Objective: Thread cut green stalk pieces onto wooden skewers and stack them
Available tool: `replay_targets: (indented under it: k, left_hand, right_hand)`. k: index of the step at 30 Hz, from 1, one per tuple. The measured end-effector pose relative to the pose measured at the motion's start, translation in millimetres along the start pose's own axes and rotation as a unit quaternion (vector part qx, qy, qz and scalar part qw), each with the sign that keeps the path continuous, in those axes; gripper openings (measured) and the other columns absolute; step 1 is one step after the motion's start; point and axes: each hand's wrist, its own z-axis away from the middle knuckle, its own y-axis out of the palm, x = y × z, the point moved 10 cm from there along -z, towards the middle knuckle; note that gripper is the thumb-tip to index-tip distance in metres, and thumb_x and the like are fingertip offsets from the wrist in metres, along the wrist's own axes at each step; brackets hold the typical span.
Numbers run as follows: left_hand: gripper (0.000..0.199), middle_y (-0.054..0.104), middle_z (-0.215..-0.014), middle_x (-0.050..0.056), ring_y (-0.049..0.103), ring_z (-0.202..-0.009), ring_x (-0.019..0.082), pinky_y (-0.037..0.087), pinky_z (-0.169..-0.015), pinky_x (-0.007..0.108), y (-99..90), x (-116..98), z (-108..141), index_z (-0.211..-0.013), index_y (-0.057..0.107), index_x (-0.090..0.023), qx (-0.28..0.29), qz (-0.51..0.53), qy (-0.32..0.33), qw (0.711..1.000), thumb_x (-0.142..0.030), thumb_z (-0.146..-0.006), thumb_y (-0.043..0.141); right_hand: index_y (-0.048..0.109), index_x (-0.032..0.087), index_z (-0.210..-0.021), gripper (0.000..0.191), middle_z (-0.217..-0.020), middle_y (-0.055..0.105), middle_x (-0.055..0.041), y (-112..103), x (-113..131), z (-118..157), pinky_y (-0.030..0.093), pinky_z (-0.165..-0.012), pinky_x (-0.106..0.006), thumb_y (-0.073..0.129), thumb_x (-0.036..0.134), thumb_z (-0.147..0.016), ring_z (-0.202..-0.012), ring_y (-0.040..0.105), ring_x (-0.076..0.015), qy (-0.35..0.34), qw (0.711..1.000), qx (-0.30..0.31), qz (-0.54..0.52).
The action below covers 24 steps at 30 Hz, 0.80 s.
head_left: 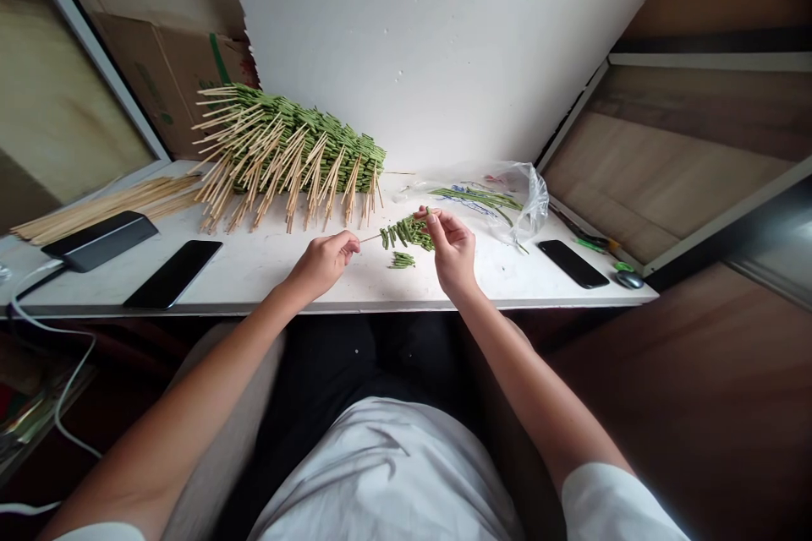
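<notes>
My left hand (325,264) is closed around the blunt end of a thin wooden skewer (369,238), which points right. Short cut green bean pieces (391,237) sit crosswise along the skewer, though where they end and the pieces behind them begin is hard to tell. At the far end, the thumb and fingers of my right hand (453,249) pinch a green bean piece (429,210). A small heap of cut green beans (402,259) lies on the white table (355,292) just below, between both hands.
Behind my left hand rises a large stack of filled green bean skewers (298,144). Loose skewers (107,207), a power bank (101,241) and a phone (174,273) lie left. At right are a plastic bag (533,203) with long beans (485,196), another phone (573,263) and a white board (431,51) behind.
</notes>
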Motion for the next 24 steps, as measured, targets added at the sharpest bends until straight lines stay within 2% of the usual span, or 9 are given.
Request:
replay_targets:
  k: [7,11,14,17,19,21,23,24]
  left_hand:
    - [0.02,0.073,-0.074,0.002,0.069,-0.066,0.017,0.049,-0.066,0.026,-2.5,-4,3,-0.093,0.072,-0.019,-0.039,-0.032,-0.006,0.999,-0.015,-0.099,0.053]
    - [0.021,0.07,-0.071,0.002,0.067,-0.063,0.016,0.048,-0.065,0.025,-4.4,-16,3,-0.092,0.073,-0.019,-0.054,-0.036,0.017,0.998,-0.018,-0.103,0.055]
    - [0.022,0.069,-0.07,0.001,0.065,-0.062,0.015,0.048,-0.065,0.025,-9.0,-18,0,-0.093,0.073,-0.019,-0.058,-0.036,0.007,0.998,-0.02,-0.104,0.054]
    - [0.023,0.069,-0.07,0.001,0.064,-0.061,0.014,0.047,-0.065,0.024,-13.6,-15,-3,-0.094,0.073,-0.019,-0.051,-0.031,-0.01,0.998,-0.021,-0.104,0.052]
    - [0.024,0.068,-0.07,0.0,0.063,-0.061,0.014,0.047,-0.066,0.025,-16.8,-10,-5,-0.095,0.073,-0.019,-0.049,-0.03,-0.024,0.998,-0.023,-0.105,0.052]
    - [0.027,0.067,-0.069,0.0,0.061,-0.06,0.015,0.046,-0.066,0.026,-20.3,0,-6,-0.094,0.073,-0.018,-0.052,-0.031,-0.05,0.997,-0.027,-0.107,0.05]
    - [0.03,0.066,-0.067,0.0,0.06,-0.059,0.015,0.045,-0.066,0.027,-21.7,12,-6,-0.093,0.073,-0.018,-0.049,-0.033,-0.083,0.995,-0.032,-0.108,0.05]
    - [0.031,0.065,-0.067,0.001,0.06,-0.059,0.016,0.045,-0.065,0.027,-21.3,19,-6,-0.093,0.073,-0.018,-0.044,-0.033,-0.097,0.994,-0.034,-0.107,0.05]
  right_hand:
    - [0.078,0.027,-0.095,0.04,-0.11,0.081,-0.0068,-1,-4,3,0.059,-0.097,-0.039,0.076,0.067,-0.09,-0.121,0.071,-0.0283,0.011,1.0,-0.018,0.0]
    - [0.078,0.027,-0.091,0.039,-0.106,0.081,-0.0064,7,-9,9,0.058,-0.101,-0.04,0.081,0.065,-0.086,-0.12,0.073,-0.0287,0.011,1.0,-0.008,-0.027]
    - [0.077,0.025,-0.088,0.039,-0.104,0.081,-0.0067,13,-11,12,0.058,-0.101,-0.041,0.085,0.063,-0.083,-0.121,0.074,-0.0301,0.01,0.999,-0.001,-0.042]
    - [0.079,0.024,-0.092,0.041,-0.113,0.082,-0.0076,13,-13,8,0.059,-0.099,-0.04,0.087,0.063,-0.081,-0.12,0.074,-0.0297,0.008,1.0,0.012,-0.026]
    - [0.081,0.025,-0.102,0.045,-0.118,0.082,-0.0078,7,-16,1,0.06,-0.096,-0.039,0.083,0.066,-0.085,-0.118,0.074,-0.0278,0.007,1.0,0.022,0.002]
    - [0.081,0.025,-0.114,0.048,-0.119,0.082,-0.0082,3,-20,-7,0.06,-0.091,-0.038,0.074,0.068,-0.092,-0.115,0.074,-0.0264,0.0,0.998,0.052,0.046]
    - [0.082,0.025,-0.116,0.047,-0.118,0.082,-0.0095,4,-27,-13,0.059,-0.088,-0.039,0.067,0.066,-0.098,-0.111,0.074,-0.0267,-0.007,0.984,0.124,0.126]
    - [0.083,0.025,-0.114,0.045,-0.118,0.082,-0.0102,7,-32,-13,0.058,-0.088,-0.04,0.068,0.064,-0.099,-0.11,0.074,-0.0277,-0.013,0.968,0.171,0.185]
